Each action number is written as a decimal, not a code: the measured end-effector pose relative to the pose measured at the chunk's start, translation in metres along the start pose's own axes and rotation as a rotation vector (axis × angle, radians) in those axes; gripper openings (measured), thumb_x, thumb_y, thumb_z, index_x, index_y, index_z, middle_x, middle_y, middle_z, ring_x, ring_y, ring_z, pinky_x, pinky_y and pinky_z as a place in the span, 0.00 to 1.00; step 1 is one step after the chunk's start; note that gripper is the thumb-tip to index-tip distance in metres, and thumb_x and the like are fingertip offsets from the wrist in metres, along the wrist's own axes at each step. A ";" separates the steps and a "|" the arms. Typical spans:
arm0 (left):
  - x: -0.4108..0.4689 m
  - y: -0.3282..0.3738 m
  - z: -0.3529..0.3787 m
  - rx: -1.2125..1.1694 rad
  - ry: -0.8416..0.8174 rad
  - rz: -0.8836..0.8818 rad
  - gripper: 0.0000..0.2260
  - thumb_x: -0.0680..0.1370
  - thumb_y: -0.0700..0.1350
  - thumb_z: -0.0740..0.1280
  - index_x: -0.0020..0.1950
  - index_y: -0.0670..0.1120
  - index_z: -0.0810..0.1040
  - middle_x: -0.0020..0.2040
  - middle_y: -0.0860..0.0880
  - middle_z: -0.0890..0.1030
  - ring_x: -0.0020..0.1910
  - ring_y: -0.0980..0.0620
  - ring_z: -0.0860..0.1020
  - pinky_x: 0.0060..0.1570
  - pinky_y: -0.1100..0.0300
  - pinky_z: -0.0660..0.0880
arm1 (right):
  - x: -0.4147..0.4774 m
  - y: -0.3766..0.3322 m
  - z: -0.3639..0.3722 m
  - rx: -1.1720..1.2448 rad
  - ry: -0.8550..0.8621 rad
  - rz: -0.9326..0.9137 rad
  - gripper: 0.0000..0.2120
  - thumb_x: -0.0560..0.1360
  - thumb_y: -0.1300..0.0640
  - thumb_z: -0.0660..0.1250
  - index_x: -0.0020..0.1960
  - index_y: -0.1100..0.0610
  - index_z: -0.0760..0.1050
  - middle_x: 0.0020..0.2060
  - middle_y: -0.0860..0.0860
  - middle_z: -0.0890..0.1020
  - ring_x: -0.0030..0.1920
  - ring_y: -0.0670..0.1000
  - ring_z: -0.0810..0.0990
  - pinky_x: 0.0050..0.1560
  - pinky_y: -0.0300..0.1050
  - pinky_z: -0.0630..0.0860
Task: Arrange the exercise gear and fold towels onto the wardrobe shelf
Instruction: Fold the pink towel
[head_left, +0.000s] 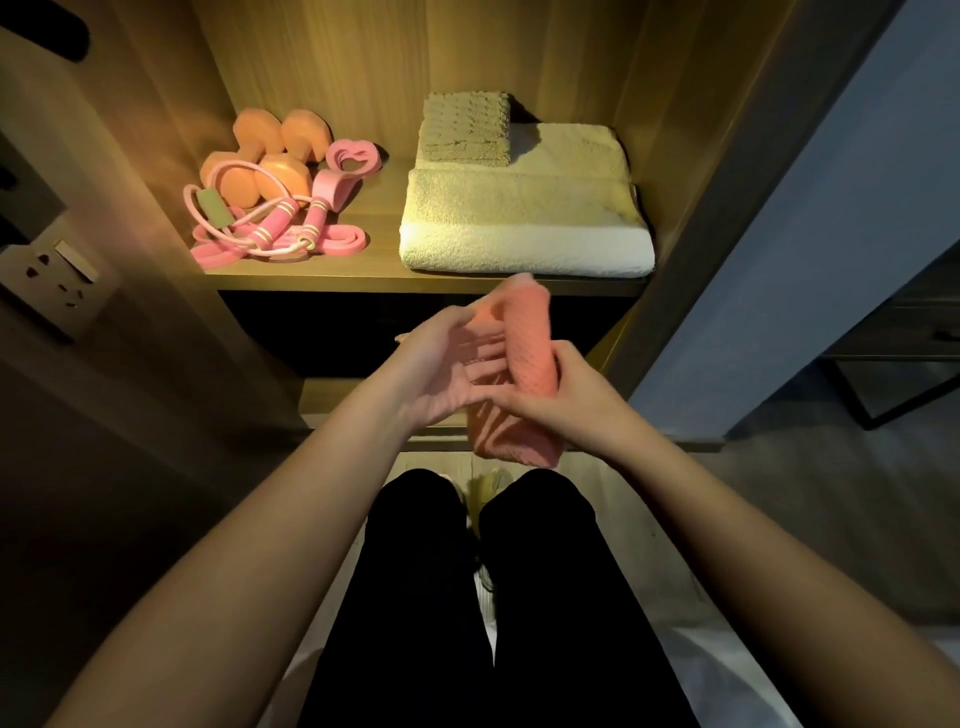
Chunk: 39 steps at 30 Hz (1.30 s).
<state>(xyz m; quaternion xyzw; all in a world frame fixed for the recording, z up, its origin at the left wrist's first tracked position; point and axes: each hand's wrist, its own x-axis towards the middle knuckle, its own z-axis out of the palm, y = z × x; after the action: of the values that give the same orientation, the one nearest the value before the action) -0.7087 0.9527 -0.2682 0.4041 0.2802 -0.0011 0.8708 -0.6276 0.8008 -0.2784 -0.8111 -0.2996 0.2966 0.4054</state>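
Hanging in front of the wardrobe shelf (363, 278), below its front edge, a pink towel (524, 358) is held between both hands. The right hand (558, 395) is closed around its middle, fingers wrapped on the cloth; the left hand (447, 364) lies open-palmed against its side, fingers spread. On the shelf behind, a white folded towel (524, 228) carries a smaller beige towel (465, 130). Left of them sit orange dumbbells (270, 156), a pink skipping rope (260, 228) and pink resistance bands (337, 241).

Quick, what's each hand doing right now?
Left hand: open, palm flat against the pink towel.
Right hand: closed, gripping the pink towel.
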 end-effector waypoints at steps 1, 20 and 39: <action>-0.002 0.000 0.000 0.046 -0.006 0.007 0.12 0.79 0.44 0.63 0.58 0.37 0.77 0.53 0.39 0.82 0.50 0.45 0.84 0.42 0.50 0.82 | 0.002 0.002 -0.001 -0.052 0.052 0.025 0.32 0.70 0.50 0.76 0.68 0.55 0.66 0.56 0.48 0.76 0.54 0.48 0.77 0.46 0.43 0.75; -0.013 0.035 -0.021 1.241 -0.262 0.481 0.16 0.70 0.54 0.72 0.54 0.49 0.79 0.50 0.56 0.81 0.50 0.60 0.80 0.51 0.64 0.76 | 0.000 -0.014 -0.066 -0.293 -0.283 -0.264 0.13 0.75 0.65 0.64 0.56 0.52 0.75 0.51 0.47 0.79 0.52 0.43 0.77 0.51 0.43 0.74; 0.091 0.067 -0.024 0.368 0.181 0.004 0.10 0.77 0.41 0.69 0.57 0.41 0.76 0.48 0.46 0.80 0.46 0.50 0.80 0.44 0.57 0.78 | 0.063 0.037 -0.101 0.553 -0.129 0.290 0.22 0.68 0.56 0.73 0.61 0.54 0.76 0.51 0.54 0.83 0.48 0.51 0.84 0.52 0.51 0.80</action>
<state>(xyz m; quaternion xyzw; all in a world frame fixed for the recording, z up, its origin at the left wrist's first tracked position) -0.6284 1.0349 -0.2784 0.5551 0.3517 -0.0142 0.7536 -0.5046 0.7798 -0.2747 -0.6838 -0.1141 0.4723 0.5444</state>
